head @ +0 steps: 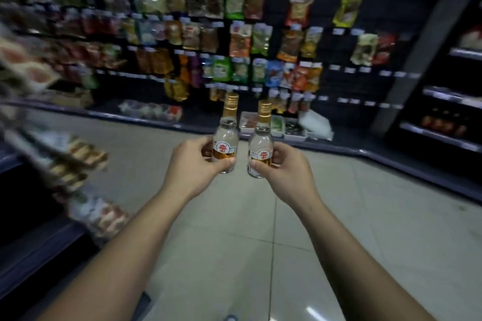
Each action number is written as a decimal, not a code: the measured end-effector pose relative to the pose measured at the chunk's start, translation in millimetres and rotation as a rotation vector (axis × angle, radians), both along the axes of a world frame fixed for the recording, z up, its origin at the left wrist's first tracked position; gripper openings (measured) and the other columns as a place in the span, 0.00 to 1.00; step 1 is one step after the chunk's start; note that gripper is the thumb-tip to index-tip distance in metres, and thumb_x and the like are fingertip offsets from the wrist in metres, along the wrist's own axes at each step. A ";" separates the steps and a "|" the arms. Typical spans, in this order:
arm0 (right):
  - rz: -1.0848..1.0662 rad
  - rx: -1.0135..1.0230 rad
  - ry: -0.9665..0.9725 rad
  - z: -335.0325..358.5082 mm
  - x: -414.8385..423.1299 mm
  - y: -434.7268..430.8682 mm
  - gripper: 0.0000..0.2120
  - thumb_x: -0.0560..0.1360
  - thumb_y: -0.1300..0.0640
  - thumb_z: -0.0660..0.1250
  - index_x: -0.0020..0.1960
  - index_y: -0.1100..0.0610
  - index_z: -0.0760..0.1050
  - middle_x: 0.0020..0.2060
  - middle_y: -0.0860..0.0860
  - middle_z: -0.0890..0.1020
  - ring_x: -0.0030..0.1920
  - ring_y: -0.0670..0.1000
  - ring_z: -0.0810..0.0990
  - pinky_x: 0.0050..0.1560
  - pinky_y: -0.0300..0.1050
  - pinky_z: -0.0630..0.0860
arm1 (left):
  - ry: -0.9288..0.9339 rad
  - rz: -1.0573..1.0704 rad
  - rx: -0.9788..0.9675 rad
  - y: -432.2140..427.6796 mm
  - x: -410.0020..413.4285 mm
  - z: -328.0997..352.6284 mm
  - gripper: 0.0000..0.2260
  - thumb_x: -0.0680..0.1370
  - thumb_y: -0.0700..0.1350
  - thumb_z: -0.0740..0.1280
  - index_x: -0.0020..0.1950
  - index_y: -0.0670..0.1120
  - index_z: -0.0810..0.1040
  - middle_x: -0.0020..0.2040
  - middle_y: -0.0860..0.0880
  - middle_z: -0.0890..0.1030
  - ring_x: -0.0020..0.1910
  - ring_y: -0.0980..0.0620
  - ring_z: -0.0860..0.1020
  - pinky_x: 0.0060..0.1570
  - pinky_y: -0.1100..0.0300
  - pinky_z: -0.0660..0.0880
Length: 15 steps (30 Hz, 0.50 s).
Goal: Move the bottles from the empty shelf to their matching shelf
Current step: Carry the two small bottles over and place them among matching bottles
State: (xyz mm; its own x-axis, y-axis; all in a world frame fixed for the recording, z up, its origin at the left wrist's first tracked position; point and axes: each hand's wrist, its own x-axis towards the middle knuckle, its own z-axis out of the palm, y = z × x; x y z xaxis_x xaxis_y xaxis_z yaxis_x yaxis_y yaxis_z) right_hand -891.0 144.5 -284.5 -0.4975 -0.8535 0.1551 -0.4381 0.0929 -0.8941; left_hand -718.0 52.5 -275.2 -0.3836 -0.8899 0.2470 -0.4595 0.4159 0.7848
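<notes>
I hold two small clear glass bottles with gold screw caps and red-and-white labels, upright, side by side over the aisle floor. My left hand (193, 167) grips the left bottle (227, 129) around its lower body. The right bottle (261, 135) is held the same way by my right hand (284, 172). The two bottles stand a small gap apart and do not touch. Fingers cover the lower part of each label.
A dark pegboard wall (347, 41) with hanging snack packets fills the far side. Trays of goods (276, 125) sit on its bottom ledge. A blurred shelf unit (65, 164) runs along my left, and dark shelves with bottles (443, 122) stand at the right. Grey floor tiles (247, 242) lie between.
</notes>
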 end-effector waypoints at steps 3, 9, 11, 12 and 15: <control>-0.136 0.012 0.028 -8.1 -74.8 -15.6 0.12 0.71 0.52 0.79 0.52 0.51 0.83 0.43 0.45 0.88 0.45 0.43 0.86 0.53 0.54 0.84 | 0.023 -0.107 0.014 -31.8 -83.8 -8.1 0.16 0.68 0.49 0.81 0.54 0.52 0.85 0.44 0.57 0.86 0.45 0.62 0.83 0.47 0.64 0.79; -0.375 0.023 0.060 -9.5 -225.4 -49.7 0.14 0.71 0.52 0.78 0.55 0.51 0.83 0.45 0.45 0.88 0.47 0.45 0.86 0.53 0.52 0.84 | 0.042 -0.339 0.021 -101.4 -263.6 -14.0 0.14 0.68 0.49 0.81 0.51 0.55 0.84 0.43 0.60 0.85 0.43 0.66 0.82 0.44 0.70 0.77; -0.441 0.030 0.065 -5.3 -274.0 -53.7 0.14 0.71 0.52 0.78 0.56 0.51 0.83 0.45 0.45 0.87 0.47 0.44 0.85 0.52 0.48 0.84 | 0.056 -0.408 0.032 -114.1 -322.4 -14.0 0.15 0.68 0.49 0.81 0.53 0.54 0.85 0.45 0.58 0.86 0.45 0.63 0.83 0.47 0.65 0.80; -0.471 0.033 0.069 -3.5 -297.6 -54.1 0.14 0.72 0.52 0.78 0.57 0.51 0.83 0.46 0.44 0.87 0.47 0.43 0.85 0.52 0.47 0.84 | 0.059 -0.439 0.042 -118.4 -351.0 -14.8 0.15 0.68 0.49 0.81 0.53 0.54 0.84 0.46 0.57 0.86 0.46 0.61 0.83 0.49 0.61 0.81; -0.564 0.032 0.064 0.9 -364.9 -52.9 0.14 0.72 0.52 0.78 0.56 0.51 0.83 0.46 0.45 0.88 0.48 0.43 0.85 0.52 0.46 0.83 | 0.051 -0.534 0.068 -127.0 -432.3 -17.5 0.15 0.68 0.48 0.81 0.52 0.54 0.84 0.46 0.56 0.86 0.46 0.57 0.84 0.52 0.55 0.83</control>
State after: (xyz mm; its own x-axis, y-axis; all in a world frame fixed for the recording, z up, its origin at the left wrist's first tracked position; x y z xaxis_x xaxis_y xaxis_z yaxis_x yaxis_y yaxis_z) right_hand -1255.9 91.6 -283.6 -0.8680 -0.4634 0.1786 -0.3663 0.3547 -0.8602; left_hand -1150.3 -74.5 -292.6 -0.7762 -0.5887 0.2255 -0.1585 0.5284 0.8340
